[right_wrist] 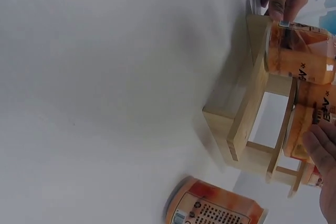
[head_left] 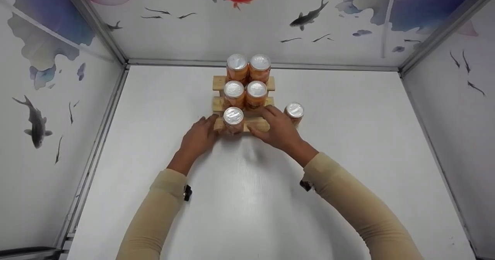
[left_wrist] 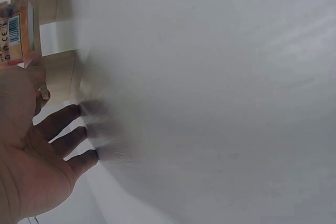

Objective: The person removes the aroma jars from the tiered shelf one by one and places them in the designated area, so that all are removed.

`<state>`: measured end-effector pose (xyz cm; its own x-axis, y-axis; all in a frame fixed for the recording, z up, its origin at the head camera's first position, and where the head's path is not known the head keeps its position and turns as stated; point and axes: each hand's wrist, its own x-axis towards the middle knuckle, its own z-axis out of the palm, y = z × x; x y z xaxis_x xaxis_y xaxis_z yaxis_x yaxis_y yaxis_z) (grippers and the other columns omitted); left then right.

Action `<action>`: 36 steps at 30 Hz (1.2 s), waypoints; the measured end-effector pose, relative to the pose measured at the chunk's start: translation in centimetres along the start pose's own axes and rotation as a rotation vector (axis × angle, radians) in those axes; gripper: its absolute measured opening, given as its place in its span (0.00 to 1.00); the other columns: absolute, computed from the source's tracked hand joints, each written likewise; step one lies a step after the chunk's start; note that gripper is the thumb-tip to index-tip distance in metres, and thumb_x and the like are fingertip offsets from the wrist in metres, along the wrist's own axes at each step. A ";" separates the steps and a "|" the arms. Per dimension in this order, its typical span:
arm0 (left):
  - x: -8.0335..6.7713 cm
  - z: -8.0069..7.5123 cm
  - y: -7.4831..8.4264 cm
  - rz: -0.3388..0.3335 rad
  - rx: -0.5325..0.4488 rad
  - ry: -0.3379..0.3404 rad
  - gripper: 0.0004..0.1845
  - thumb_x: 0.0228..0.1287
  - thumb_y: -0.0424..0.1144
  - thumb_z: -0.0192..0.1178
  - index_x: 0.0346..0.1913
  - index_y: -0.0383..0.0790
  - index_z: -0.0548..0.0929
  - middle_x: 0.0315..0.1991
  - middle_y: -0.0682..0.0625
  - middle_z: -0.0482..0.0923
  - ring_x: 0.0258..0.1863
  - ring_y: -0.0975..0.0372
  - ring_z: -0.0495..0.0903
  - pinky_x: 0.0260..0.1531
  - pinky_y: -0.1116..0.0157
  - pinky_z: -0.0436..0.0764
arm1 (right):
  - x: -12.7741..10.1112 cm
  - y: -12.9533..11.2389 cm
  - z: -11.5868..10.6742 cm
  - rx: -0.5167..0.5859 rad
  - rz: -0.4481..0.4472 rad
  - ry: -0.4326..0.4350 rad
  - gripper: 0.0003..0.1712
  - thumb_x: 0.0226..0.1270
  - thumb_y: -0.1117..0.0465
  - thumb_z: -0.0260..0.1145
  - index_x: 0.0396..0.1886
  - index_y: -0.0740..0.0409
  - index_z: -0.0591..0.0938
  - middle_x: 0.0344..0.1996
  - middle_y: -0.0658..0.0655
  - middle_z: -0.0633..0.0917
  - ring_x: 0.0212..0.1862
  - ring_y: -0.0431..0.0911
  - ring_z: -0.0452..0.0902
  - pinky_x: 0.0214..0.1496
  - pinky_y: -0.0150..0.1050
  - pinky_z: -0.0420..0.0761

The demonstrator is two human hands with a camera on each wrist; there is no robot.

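Note:
A stepped wooden rack (head_left: pixel 258 125) stands near the back wall with orange cans with silvery tops on its steps. Two cans are on the top step, two on the middle step (head_left: pixel 256 94), and one can (head_left: pixel 233 121) sits at the left of the front step. My left hand (head_left: pixel 198 137) pinches the left end of the front step, its other fingertips against the table in the left wrist view. Above the right part of the front step, my right hand (head_left: pixel 282 131) has its fingers spread, close to a middle-step can (right_wrist: pixel 299 124). Whether they touch is unclear.
One more orange can (head_left: pixel 294 114) stands on the white table (head_left: pixel 239 206), just right of the rack and close to my right hand. White panels (head_left: pixel 247 32) printed with fish enclose the table at the back and both sides.

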<state>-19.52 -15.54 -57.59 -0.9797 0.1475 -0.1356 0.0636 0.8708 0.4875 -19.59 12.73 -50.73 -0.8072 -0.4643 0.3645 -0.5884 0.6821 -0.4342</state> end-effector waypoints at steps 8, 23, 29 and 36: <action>0.0 0.1 0.0 0.002 0.001 0.007 0.29 0.77 0.50 0.51 0.78 0.55 0.64 0.74 0.41 0.69 0.77 0.45 0.64 0.70 0.40 0.71 | 0.7 -1.3 2.1 0.072 0.039 -0.019 0.39 0.64 0.42 0.73 0.68 0.57 0.74 0.62 0.57 0.80 0.61 0.52 0.81 0.60 0.50 0.84; 0.0 0.2 -0.2 0.023 0.026 0.020 0.30 0.77 0.53 0.54 0.77 0.54 0.64 0.72 0.38 0.71 0.74 0.43 0.68 0.66 0.40 0.75 | 1.7 -2.7 4.6 0.047 0.116 -0.076 0.45 0.61 0.38 0.74 0.69 0.57 0.71 0.60 0.57 0.78 0.60 0.49 0.78 0.63 0.48 0.82; 0.1 0.4 -0.3 0.044 0.014 0.044 0.29 0.76 0.53 0.55 0.76 0.55 0.66 0.71 0.37 0.72 0.73 0.42 0.69 0.63 0.39 0.76 | 2.1 -3.0 4.8 0.044 0.116 -0.051 0.42 0.61 0.39 0.75 0.66 0.57 0.73 0.56 0.57 0.79 0.55 0.48 0.78 0.60 0.49 0.83; 0.1 0.3 -0.3 0.028 0.001 0.038 0.30 0.76 0.52 0.55 0.77 0.56 0.65 0.73 0.37 0.70 0.74 0.41 0.68 0.65 0.39 0.75 | 2.3 -3.1 5.0 0.045 0.122 -0.040 0.42 0.61 0.40 0.75 0.67 0.58 0.73 0.56 0.57 0.79 0.56 0.48 0.78 0.61 0.48 0.83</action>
<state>-19.53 -15.62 -58.01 -0.9841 0.1541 -0.0888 0.0915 0.8668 0.4901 -19.84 6.72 -52.64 -0.8736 -0.4022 0.2739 -0.4865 0.7090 -0.5105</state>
